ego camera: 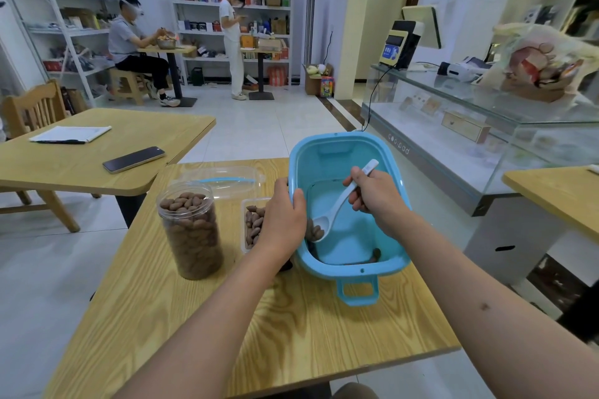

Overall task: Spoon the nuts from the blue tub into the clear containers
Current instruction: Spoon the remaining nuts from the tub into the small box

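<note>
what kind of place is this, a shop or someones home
Most likely a small shop, not a home. A glass display counter carries a checkout terminal, and white shelves along the back wall are packed with boxed goods. The wooden table with the blue tub looks like a work spot inside it.
</note>
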